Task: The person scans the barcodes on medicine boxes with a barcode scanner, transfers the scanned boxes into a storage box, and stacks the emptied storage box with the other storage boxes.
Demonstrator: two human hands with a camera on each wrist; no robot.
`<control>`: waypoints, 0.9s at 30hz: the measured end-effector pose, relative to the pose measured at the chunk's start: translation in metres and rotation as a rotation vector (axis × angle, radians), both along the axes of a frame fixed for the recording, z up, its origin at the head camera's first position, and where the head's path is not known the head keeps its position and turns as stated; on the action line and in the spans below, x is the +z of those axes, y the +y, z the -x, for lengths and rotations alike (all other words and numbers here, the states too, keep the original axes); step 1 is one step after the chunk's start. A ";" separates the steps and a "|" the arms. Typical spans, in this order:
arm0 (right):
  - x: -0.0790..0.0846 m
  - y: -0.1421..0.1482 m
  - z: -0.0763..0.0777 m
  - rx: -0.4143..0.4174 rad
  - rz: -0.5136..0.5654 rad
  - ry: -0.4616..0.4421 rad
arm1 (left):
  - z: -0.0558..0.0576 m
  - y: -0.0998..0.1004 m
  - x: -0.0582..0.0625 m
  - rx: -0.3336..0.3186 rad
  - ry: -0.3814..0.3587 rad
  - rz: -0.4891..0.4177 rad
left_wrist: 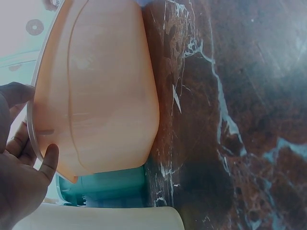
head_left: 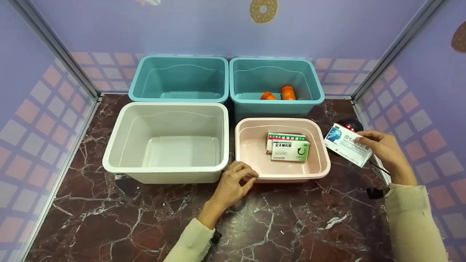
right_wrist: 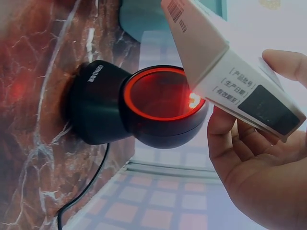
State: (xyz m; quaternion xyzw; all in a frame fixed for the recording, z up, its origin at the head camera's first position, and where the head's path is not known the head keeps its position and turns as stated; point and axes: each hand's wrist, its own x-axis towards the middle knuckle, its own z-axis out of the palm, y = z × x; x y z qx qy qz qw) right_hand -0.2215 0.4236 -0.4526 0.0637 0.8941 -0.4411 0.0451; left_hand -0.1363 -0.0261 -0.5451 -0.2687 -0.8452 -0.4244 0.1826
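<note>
While in right grip [head_left: 393, 156], carton [head_left: 347, 146] before scanner [right_wrist: 134, 110], beside pink bin [head_left: 254, 154].

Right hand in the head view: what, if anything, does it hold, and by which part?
The right hand holds a white box near its end farther from the pink bin.

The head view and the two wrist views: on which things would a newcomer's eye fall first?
Probably on the black, round-headed scanner with a glowing red ring, standing on the dark marbled table at the right, and on the white rectangular printed carton which the person's right grip holds close to it. Next, bright orange rounded objects stand out inside the right-hand blue-green plastic bin at the back.
</note>
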 end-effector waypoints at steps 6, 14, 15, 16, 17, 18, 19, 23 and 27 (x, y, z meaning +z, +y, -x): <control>0.010 -0.004 -0.001 0.000 0.002 0.040 | 0.000 0.000 -0.001 -0.001 0.012 -0.003; 0.019 -0.010 0.000 -0.004 -0.005 0.083 | 0.001 0.000 0.000 -0.003 0.019 -0.003; 0.020 -0.012 0.001 -0.002 -0.002 0.084 | 0.001 0.000 0.000 -0.002 0.018 -0.003; 0.021 -0.014 0.002 -0.001 -0.003 0.086 | 0.001 0.000 0.000 -0.001 0.016 -0.002; 0.021 -0.016 0.002 0.000 -0.002 0.089 | 0.001 0.000 0.000 -0.001 0.013 -0.004; 0.022 -0.018 0.003 0.001 -0.001 0.094 | 0.001 0.000 0.000 -0.001 0.011 -0.004; 0.022 -0.020 0.004 0.004 -0.001 0.099 | 0.000 0.000 0.000 -0.001 0.008 -0.005; 0.023 -0.031 0.007 0.015 0.016 0.121 | 0.000 0.000 0.001 -0.002 0.005 -0.005; 0.024 -0.042 0.011 0.026 0.048 0.133 | 0.000 0.000 0.001 -0.002 0.002 -0.001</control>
